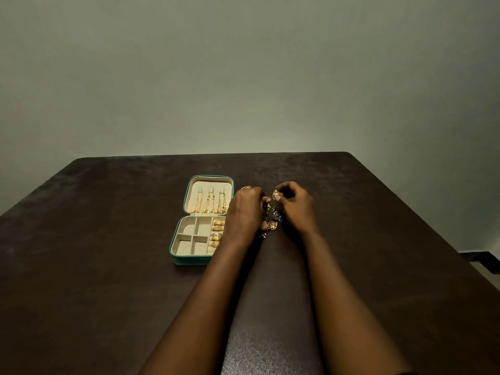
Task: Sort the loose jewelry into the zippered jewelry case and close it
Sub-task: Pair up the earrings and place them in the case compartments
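Observation:
A teal zippered jewelry case (177, 239) lies open on the dark table, cream lined. Three gold chains (209, 203) hang in its lid, and several gold rings (217, 232) sit in the ring rolls at the tray's right side. A small pile of loose jewelry (272, 220), gold earrings and dark silvery pieces, lies just right of the case. My right hand (296, 205) pinches a round gold earring (276, 195) above the pile. My left hand (246, 207) has its fingers curled down into the pile; what it grips is hidden.
The dark brown table (108, 266) fills the lower view, with its far edge against a plain pale wall. A dark object (481, 259) juts out past the table's right edge.

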`<state>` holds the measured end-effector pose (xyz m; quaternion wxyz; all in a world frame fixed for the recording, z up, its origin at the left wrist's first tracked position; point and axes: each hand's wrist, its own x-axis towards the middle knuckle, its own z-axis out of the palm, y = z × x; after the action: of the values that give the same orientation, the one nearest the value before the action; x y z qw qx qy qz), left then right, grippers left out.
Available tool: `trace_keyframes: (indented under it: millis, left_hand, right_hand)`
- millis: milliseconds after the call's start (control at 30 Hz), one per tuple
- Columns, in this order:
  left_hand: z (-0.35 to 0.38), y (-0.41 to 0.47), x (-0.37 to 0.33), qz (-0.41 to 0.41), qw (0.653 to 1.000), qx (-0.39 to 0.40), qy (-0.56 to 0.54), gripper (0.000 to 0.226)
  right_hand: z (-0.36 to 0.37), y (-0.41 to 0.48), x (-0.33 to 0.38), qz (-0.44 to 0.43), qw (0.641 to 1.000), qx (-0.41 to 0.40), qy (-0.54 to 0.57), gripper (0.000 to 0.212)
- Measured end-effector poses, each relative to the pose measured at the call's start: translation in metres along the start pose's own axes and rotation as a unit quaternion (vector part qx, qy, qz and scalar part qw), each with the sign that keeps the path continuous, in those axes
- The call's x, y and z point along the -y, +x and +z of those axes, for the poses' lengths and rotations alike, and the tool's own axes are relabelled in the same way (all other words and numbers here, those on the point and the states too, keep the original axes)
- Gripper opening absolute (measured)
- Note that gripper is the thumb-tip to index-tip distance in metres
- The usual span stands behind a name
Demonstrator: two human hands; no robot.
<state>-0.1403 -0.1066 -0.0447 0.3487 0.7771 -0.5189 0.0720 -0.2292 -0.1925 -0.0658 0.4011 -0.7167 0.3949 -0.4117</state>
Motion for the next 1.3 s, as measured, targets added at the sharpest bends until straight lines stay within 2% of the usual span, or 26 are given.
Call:
trace_keyframes:
  millis: [133,333,433,633,700,833,933,1000,1100,1300]
  left_hand:
    - [-0.001,0.004,0.005,-0.060,0.995,-0.010,-0.079,0.021]
    - [-0.007,0.007,0.004,-0.148,0.962,0.002,-0.232,0.017]
    - [-0.006,0.006,0.004,-0.173,0.930,0.004,-0.324,0.016]
    - [-0.007,0.007,0.004,-0.205,0.908,-0.010,-0.365,0.015]
    - [-0.007,0.006,0.003,-0.222,0.894,-0.024,-0.388,0.022]
    - [-0.006,0.008,0.005,-0.209,0.885,-0.028,-0.414,0.015]
    - [-0.004,0.010,0.009,-0.199,0.879,-0.017,-0.433,0.018]
    - [-0.004,0.011,0.010,-0.194,0.875,-0.011,-0.444,0.021]
    - [-0.004,0.012,0.012,-0.188,0.881,-0.014,-0.433,0.030]
    - [-0.003,0.013,0.015,-0.210,0.882,-0.029,-0.421,0.026]
  right_hand:
    - [-0.006,-0.007,0.016,0.000,0.977,0.017,0.211,0.024]
    - [-0.014,-0.009,0.022,0.041,0.925,0.053,0.374,0.023]
    - [-0.016,-0.010,0.023,0.061,0.909,0.058,0.408,0.021]
    - [-0.016,-0.011,0.023,0.076,0.905,0.054,0.415,0.023]
    - [-0.017,-0.012,0.023,0.075,0.908,0.054,0.409,0.024]
    - [-0.014,-0.011,0.020,0.067,0.937,0.040,0.340,0.023]
    - [-0.009,-0.006,0.010,0.034,0.985,0.014,0.170,0.024]
    - [-0.008,-0.006,0.005,0.007,1.000,0.014,0.020,0.021]
    - [-0.005,-0.008,0.005,-0.007,0.991,0.015,-0.129,0.023]
    - [-0.002,-0.007,0.004,-0.011,0.978,0.035,-0.203,0.022]
